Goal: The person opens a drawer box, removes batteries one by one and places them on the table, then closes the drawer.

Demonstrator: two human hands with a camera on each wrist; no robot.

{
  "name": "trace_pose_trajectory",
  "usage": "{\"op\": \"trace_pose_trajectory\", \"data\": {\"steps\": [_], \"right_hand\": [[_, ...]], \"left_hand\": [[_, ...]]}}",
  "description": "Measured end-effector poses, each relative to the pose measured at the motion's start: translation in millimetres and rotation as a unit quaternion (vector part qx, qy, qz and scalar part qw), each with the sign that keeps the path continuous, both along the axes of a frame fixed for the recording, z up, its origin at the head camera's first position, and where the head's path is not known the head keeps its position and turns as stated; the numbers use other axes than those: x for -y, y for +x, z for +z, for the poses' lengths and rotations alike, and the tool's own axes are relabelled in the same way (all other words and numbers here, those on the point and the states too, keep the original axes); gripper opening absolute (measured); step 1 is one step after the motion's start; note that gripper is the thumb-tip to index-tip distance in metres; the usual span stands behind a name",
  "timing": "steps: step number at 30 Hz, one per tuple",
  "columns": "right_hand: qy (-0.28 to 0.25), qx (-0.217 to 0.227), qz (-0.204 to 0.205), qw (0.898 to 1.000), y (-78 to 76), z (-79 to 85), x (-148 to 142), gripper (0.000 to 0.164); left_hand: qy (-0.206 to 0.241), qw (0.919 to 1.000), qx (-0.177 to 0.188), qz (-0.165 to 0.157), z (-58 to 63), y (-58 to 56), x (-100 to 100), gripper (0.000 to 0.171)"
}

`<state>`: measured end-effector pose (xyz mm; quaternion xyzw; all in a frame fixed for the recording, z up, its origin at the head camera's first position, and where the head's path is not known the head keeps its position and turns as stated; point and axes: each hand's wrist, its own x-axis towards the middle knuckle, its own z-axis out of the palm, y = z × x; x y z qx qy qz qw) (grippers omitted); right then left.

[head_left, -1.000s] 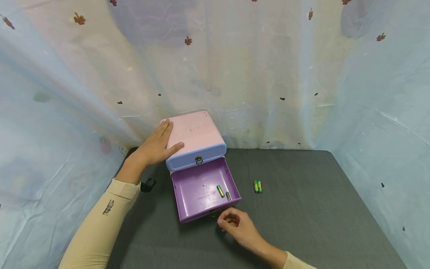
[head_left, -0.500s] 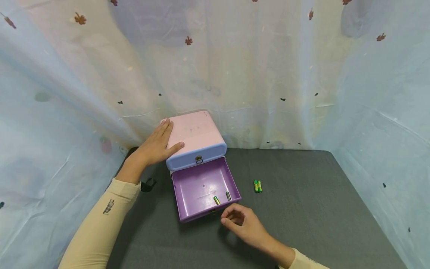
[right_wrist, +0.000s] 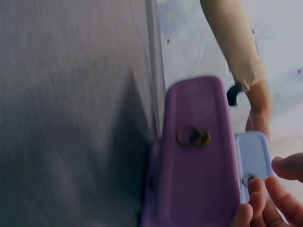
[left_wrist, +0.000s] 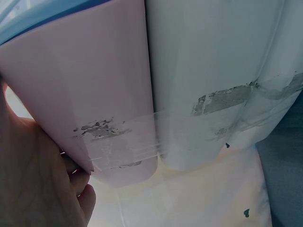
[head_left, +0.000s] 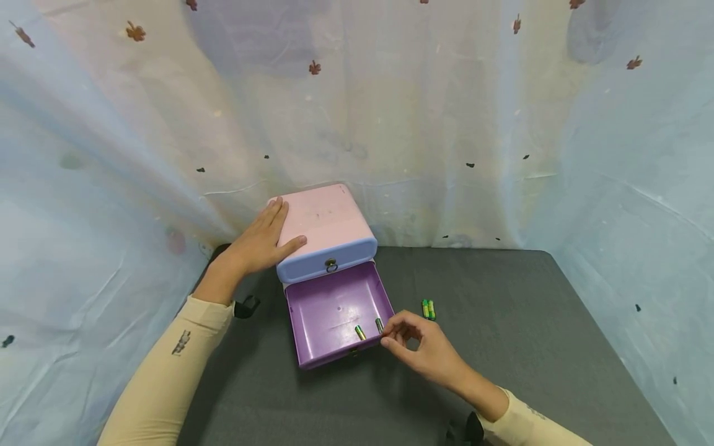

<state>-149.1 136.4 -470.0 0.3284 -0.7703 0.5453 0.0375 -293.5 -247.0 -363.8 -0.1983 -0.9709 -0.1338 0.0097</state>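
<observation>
A small drawer cabinet with a pink top (head_left: 326, 214) stands at the middle left in the head view. My left hand (head_left: 258, 243) rests flat on its top left edge, thumb toward the front. Below the blue front (head_left: 301, 267), a purple drawer (head_left: 320, 303) is pulled out. Inside it lie two green batteries, one (head_left: 359, 332) near the front wall, the other (head_left: 379, 324) by the front right corner. My right hand (head_left: 426, 348) hovers at that corner, fingers loosely bent and thumb apart, holding nothing; fingertips overlap the rim close to the second battery.
Two more green batteries (head_left: 426, 309) lie side by side on the grey table (head_left: 519, 334), right of the drawer. Patterned curtains (head_left: 401, 124) hang behind and at both sides. A ring handle (right_wrist: 187, 137) sits on the purple drawer's front in the right wrist view.
My right hand has risen from in front of the drawer to its front right corner. One battery in the drawer has rolled toward the front wall. The left hand stays put.
</observation>
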Motion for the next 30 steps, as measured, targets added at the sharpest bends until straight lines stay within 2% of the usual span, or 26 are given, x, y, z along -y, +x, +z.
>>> {"op": "trace_pose_trajectory", "data": {"steps": [9, 15, 23, 30], "right_hand": [[0.069, -0.061, -0.047, 0.995, -27.8, 10.6, -9, 0.019], [0.113, -0.072, -0.040, 0.990, -42.4, 12.7, -11, 0.027], [0.179, -0.060, -0.013, 0.982, -55.8, 21.4, -7, 0.030], [0.211, -0.038, -0.015, 0.977, -60.7, 26.6, -3, 0.029]], "left_hand": [[-0.003, 1.0000, 0.000, 0.004, -0.9, -1.2, 0, 0.105], [-0.003, 1.0000, -0.002, 0.005, -0.8, -1.8, 0, 0.105], [-0.004, 1.0000, -0.004, 0.004, -0.2, -1.9, 0, 0.105], [-0.001, 1.0000, 0.001, 0.004, 1.6, -0.1, -1, 0.105]]}}
